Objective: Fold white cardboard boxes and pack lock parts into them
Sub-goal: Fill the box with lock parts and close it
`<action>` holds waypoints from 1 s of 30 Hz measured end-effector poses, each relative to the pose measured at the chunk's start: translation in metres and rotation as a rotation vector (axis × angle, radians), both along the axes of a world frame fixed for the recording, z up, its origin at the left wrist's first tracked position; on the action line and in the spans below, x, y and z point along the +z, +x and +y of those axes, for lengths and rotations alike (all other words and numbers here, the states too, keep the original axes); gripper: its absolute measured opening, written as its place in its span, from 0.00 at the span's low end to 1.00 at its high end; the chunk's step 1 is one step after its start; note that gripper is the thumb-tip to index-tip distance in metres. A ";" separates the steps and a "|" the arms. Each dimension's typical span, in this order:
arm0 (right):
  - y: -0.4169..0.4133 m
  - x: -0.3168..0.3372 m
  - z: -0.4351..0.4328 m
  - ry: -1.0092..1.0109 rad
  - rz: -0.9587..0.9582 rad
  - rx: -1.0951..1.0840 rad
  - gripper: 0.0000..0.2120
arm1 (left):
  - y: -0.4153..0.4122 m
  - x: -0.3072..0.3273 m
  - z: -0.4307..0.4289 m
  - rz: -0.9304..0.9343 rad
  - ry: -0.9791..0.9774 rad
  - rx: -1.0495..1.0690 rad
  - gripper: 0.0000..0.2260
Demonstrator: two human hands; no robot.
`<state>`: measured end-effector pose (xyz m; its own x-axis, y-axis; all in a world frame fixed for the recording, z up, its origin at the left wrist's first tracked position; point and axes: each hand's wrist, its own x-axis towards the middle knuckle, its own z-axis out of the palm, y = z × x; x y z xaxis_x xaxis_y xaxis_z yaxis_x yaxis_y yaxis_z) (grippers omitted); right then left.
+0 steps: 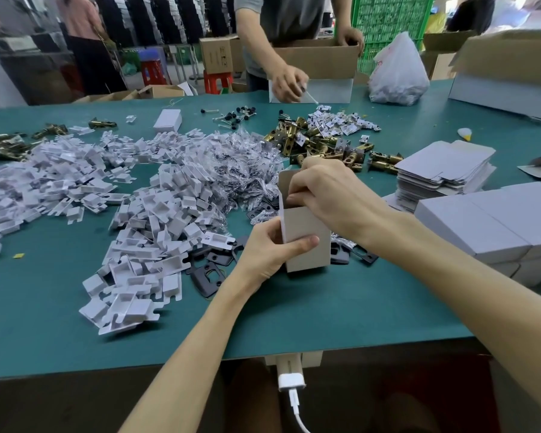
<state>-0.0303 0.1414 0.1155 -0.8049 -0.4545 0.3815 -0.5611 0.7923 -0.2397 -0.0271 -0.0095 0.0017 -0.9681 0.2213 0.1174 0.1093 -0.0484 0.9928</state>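
Table: green table (325,310); a second person (288,17) stands at its far edge over a brown carton (319,62).
Stock: white trays (156,214) heaped toward the left edge, brass latches (322,142) toward the far middle, flat blanks (444,170) and closed boxes (497,220) along the right edge.
Box: your white cardboard box (306,242) stands upright mid-table, top flaps open.
Left hand: your left hand (272,254) grips its lower side, thumb across the front.
Right hand: your right hand (331,192) curls into the open top.
Hidden: its fingertips and the box's contents; whether it grasps anything cannot be told.
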 end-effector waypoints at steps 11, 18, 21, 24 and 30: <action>0.001 -0.025 0.026 -0.387 0.129 -0.171 0.07 | -0.004 0.000 -0.004 -0.076 0.150 0.155 0.19; 0.013 -0.071 0.048 -0.021 -0.255 -0.188 0.11 | -0.007 -0.001 -0.004 -0.122 0.176 0.216 0.20; 0.020 -0.086 0.049 0.051 -0.315 -0.198 0.17 | -0.007 -0.001 -0.005 -0.136 0.210 0.217 0.20; 0.021 -0.092 0.050 0.048 -0.240 -0.220 0.22 | -0.007 0.000 -0.008 -0.172 0.271 0.229 0.19; 0.016 -0.097 0.038 0.092 -0.232 -0.200 0.33 | -0.007 0.001 -0.009 -0.167 0.306 0.238 0.18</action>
<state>-0.0144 0.1790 0.0184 -0.9424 -0.3031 0.1417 -0.3311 0.9056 -0.2650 -0.0338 -0.0184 0.0032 -0.9993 -0.0319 -0.0198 -0.0079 -0.3368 0.9415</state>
